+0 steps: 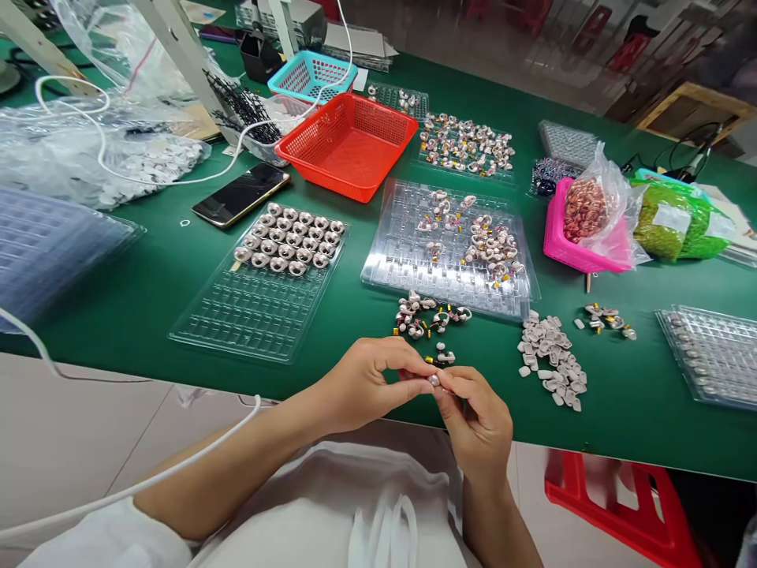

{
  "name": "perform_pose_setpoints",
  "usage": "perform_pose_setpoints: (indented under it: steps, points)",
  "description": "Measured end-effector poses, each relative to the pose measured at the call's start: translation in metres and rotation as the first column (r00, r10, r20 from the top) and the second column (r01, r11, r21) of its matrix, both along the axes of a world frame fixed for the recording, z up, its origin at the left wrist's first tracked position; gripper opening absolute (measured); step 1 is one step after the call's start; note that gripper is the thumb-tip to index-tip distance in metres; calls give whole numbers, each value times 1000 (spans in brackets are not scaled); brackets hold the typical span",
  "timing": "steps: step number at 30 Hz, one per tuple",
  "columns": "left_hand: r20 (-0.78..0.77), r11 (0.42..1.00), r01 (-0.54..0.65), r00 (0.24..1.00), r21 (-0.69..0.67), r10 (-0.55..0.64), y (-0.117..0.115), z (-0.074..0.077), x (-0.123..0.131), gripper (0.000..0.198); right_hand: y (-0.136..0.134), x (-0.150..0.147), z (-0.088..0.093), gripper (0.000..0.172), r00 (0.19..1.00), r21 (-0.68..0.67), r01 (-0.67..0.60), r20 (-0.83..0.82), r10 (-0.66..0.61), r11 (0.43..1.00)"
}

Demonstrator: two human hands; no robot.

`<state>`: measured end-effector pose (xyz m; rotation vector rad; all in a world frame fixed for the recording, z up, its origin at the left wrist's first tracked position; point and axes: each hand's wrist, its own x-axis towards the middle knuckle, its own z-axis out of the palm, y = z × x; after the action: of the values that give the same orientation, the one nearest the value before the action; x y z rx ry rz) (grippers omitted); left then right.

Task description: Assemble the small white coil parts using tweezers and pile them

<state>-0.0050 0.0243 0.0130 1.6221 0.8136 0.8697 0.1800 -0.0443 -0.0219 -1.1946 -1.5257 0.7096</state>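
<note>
Just past the table's front edge, my left hand [374,384] and my right hand [480,422] meet with fingertips pinched on one small silvery-white earbud part [434,380]. Fingers cover most of it. Right behind my fingertips lies a loose earbud part with a yellow tab [448,357]. Farther back is a cluster of similar parts with dark pieces and yellow tabs [414,312]. To the right of my right hand spreads a pile of small whitish rounded caps [553,355].
A clear blister tray [248,315] at left holds rows of silvery pieces in its far half. Stacked clear trays [402,237] carry more earbud parts. Behind stand a red basket [348,150], a phone [242,193] and a pink basket [559,237]. A white cable [195,465] crosses my left arm.
</note>
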Motion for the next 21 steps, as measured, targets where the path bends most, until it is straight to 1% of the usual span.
perform_pose_setpoints:
  steps: [3, 6, 9, 11, 13, 15, 18, 19, 21]
  points:
    - [-20, 995, 2, 1000, 96, 0, 1, -2, 0, 14, 1, 0, 0, 30, 1000, -15, -7, 3, 7, 1000]
    - [-33, 995, -4, 999, 100, 7, 0, -3, 1, 13, 2, 2, 3, 32, 998, 22, -28, 52, 27, 999]
    - [-32, 1000, 6, 999, 21, -6, -1, -1, 2, 12, 2, 5, 8, 32, 994, 33, -68, 91, 64, 997]
    - [-27, 998, 18, 999, -54, -20, 0, -1, 2, 12, 3, 7, 10, 29, 993, 8, -83, 83, 82, 997]
    - [-37, 987, 41, 998, -157, -48, 2, 0, 0, 9, 4, 10, 13, 25, 991, -32, -115, 65, 117, 993]
    - [-49, 947, 88, 993, -308, -108, 5, 1, -1, 9, 6, 12, 16, 21, 982, -85, -179, 50, 184, 980]
    - [-44, 838, 154, 977, -524, -207, 11, 2, -4, 22, 9, 16, 21, 17, 956, -151, -286, 27, 293, 946]
    - [-39, 807, 173, 971, -565, -236, 13, 2, -4, 27, 10, 16, 22, 17, 945, -162, -318, 18, 325, 934]
    - [-28, 774, 208, 960, -598, -279, 16, 1, -5, 35, 11, 17, 24, 17, 927, -169, -371, 1, 376, 913]
